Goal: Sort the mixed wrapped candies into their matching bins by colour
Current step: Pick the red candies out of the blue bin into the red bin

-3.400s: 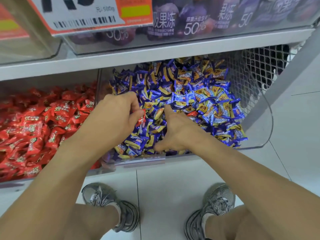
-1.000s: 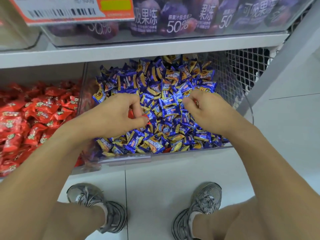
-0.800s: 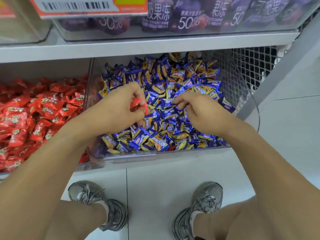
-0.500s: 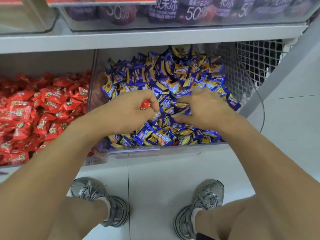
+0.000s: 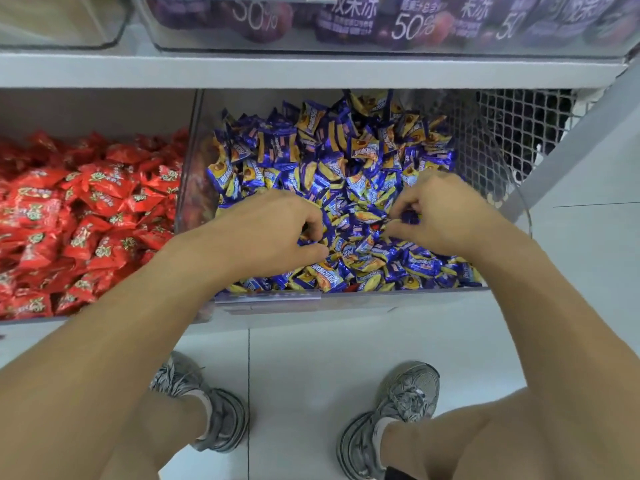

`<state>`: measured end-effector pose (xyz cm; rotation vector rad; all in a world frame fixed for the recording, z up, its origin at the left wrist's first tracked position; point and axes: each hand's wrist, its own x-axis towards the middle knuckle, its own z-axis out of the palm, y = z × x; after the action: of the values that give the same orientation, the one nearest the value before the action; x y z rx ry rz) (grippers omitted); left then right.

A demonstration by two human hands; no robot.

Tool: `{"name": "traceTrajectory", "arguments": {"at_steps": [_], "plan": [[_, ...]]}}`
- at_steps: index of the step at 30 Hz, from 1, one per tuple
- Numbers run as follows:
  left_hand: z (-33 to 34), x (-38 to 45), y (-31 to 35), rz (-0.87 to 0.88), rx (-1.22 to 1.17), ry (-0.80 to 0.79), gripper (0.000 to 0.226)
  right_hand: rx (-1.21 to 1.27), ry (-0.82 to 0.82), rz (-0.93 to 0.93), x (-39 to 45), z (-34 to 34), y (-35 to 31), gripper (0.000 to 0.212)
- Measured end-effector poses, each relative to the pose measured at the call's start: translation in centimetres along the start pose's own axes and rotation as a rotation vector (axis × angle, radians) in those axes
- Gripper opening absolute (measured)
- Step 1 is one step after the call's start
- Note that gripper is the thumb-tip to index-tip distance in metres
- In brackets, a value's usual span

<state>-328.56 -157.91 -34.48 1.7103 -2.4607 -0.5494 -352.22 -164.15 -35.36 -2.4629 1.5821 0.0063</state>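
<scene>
— What can we read here?
— At twelve o'clock, purple packs (image 5: 398, 22) show white "50%" several times, with Chinese characters "果冻". The print on our blue candy wrappers (image 5: 363, 150) and red candy wrappers (image 5: 86, 202) is too small to read.

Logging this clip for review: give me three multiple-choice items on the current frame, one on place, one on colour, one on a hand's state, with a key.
1. Where are both hands?
A. over the red candy bin
B. in the blue candy bin
C. on the upper shelf

2. What colour are the candies in the left bin?
A. red
B. green
C. white

3. What is the right hand doing?
A. lying flat
B. hanging at the side
C. pinching a blue wrapped candy

Key: B, the left hand and right hand sit in the blue candy bin; A, the red candies fill it; C, its fingers close on a blue wrapped candy.
</scene>
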Motion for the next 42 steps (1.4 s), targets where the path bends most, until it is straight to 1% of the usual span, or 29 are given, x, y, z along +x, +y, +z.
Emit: {"name": "traceTrajectory", "arguments": {"at_steps": [2,5,6,7,10,14,17,18,21,23,26,27,30,32,34,36,38,40,42], "plan": [[0.1,0.1,0.1,-0.002,0.009,0.01,0.025,-0.058,-0.079,0.018,0.2,0.7,-0.5,0.031],[0.3,0.3,0.1,-0.013,0.008,0.015,0.023,-0.208,-0.229,0.074,0.4,1.2,-0.9,0.064],[0.3,0.3,0.2,-0.018,0.006,0.015,0.023,-0.242,-0.251,0.092,0.5,1.2,-1.0,0.07],[0.3,0.4,0.2,-0.021,0.005,0.017,0.023,-0.257,-0.257,0.102,0.6,1.1,-1.1,0.069],[0.2,0.4,0.3,-0.026,-0.008,0.016,0.024,-0.239,-0.249,0.107,0.8,1.0,-1.2,0.053],[0.2,-0.1,0.1,-0.029,-0.031,0.01,0.025,-0.266,-0.202,0.09,1.0,1.9,-1.6,0.051],[0.1,-0.3,-0.2,-0.043,-0.042,0.009,0.025,-0.228,-0.222,0.037,0.9,1.9,-1.1,0.045],[0.0,-0.3,-0.3,-0.049,-0.038,0.013,0.024,-0.155,-0.24,0.015,0.8,1.6,-0.5,0.04],[-0.4,-0.3,-0.2,-0.067,-0.061,0.058,0.019,0.206,-0.265,-0.021,-0.3,0.0,0.8,0.028],[-0.7,-0.2,0.1,-0.085,-0.129,0.107,0.016,0.367,-0.179,-0.041,-1.0,-0.7,0.9,0.03],[-0.9,0.3,1.1,-0.12,-0.25,0.15,0.019,0.591,-0.067,-0.052,-1.5,-1.1,-0.5,0.038],[-0.8,0.5,1.4,-0.13,-0.3,0.152,0.022,0.654,-0.038,-0.067,-1.6,-1.1,-1.1,0.039],[-1.0,0.8,2.4,-0.111,-0.451,0.116,0.033,0.705,0.075,-0.144,-1.5,-0.5,-2.6,0.036],[-1.2,0.8,2.7,-0.054,-0.534,0.068,0.031,0.753,0.129,-0.187,-1.4,-0.1,-3.3,0.038],[-1.3,0.8,2.6,-0.032,-0.567,0.037,0.022,0.749,0.15,-0.21,-1.3,0.0,-3.9,0.042],[-1.2,0.8,2.0,-0.039,-0.532,0.043,0.016,0.694,0.115,-0.191,-1.2,-0.1,-4.1,0.046],[-1.1,0.8,1.4,-0.056,-0.478,0.083,0.014,0.615,0.051,-0.133,-1.0,-0.4,-3.6,0.046],[-1.2,0.6,1.0,-0.097,-0.48,0.127,0.014,0.513,0.027,-0.086,-1.0,-0.4,-2.6,0.047],[-1.5,0.2,0.9,-0.131,-0.511,0.127,0.01,0.381,0.0,-0.061,-1.2,-0.4,-1.9,0.057]]}}
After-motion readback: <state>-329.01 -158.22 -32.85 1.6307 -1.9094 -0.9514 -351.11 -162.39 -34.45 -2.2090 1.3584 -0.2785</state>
